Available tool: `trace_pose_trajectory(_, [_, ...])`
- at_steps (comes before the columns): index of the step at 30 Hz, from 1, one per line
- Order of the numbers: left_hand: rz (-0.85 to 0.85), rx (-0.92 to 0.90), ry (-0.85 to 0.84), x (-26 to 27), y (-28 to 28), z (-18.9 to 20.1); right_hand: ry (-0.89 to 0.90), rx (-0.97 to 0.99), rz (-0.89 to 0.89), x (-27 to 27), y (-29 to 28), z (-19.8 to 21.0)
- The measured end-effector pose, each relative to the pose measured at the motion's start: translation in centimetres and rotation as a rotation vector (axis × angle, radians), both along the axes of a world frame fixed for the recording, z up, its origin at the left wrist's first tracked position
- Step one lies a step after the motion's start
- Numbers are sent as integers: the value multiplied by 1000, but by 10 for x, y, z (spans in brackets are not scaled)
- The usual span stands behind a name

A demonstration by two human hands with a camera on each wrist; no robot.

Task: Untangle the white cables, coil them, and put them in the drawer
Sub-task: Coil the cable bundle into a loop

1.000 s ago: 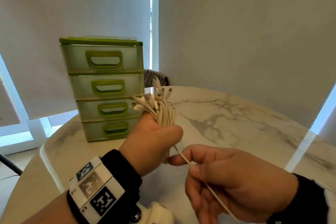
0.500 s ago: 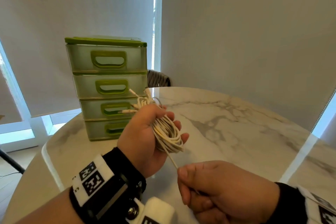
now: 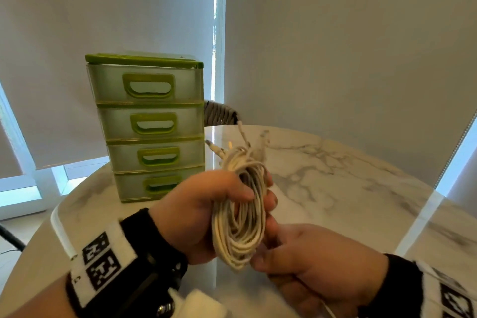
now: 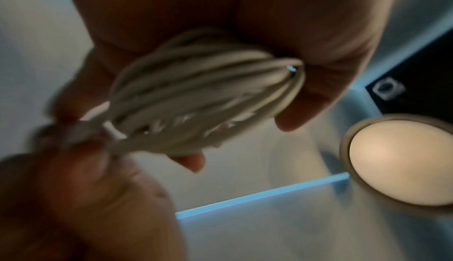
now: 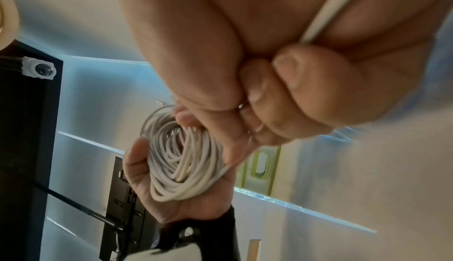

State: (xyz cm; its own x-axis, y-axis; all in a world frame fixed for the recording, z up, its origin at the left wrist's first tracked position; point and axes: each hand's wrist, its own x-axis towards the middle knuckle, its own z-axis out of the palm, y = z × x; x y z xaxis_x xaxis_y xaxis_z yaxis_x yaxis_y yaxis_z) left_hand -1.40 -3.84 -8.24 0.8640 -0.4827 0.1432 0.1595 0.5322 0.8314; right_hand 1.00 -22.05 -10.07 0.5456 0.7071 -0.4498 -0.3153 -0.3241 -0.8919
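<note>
Coil of white cables (image 3: 238, 219) gripped upright in the left hand (image 3: 196, 212), just below centre of the head view, with plug ends fanning out at 12 o'clock from the fist. Held that way, most likely, to keep the loops stacked and stop them springing apart while the last loose length goes on. Thumb laid across the front of the loops, fingers curled round behind; tips showing past the coil's far edge at 3 o'clock.

Right hand (image 3: 317, 266) at 5 o'clock from the coil, knuckles up, touching its lower end. Fingers curled tight, pinching a single loose strand (image 5: 326, 13) that runs across the palm in the right wrist view. Probably feeding the tail into the bundle, or tucking it round to lock the loops.

Both forearms raised above the marble table (image 3: 348, 183), wrists bent inward toward each other.

Green drawer unit (image 3: 152, 126) at 10 o'clock from the hands, all four drawers closed, so one needs opening before stowing.
</note>
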Motion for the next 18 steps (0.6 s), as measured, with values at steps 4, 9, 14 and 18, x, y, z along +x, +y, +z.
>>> trace_pose_trajectory(4, [-42,141,69,-2,-5,-6,49,173,-130,7,0,-5])
trace_pose_trajectory(9, [207,46,15,6,10,4,150,295,-166,24,-20,10])
trace_pose_trajectory(14, [460,71,11,7,17,12,143,450,-277,37,-34,24])
trace_pose_trajectory(18, [430,350,9,0,-4,4,167,639,-327,31,-21,15])
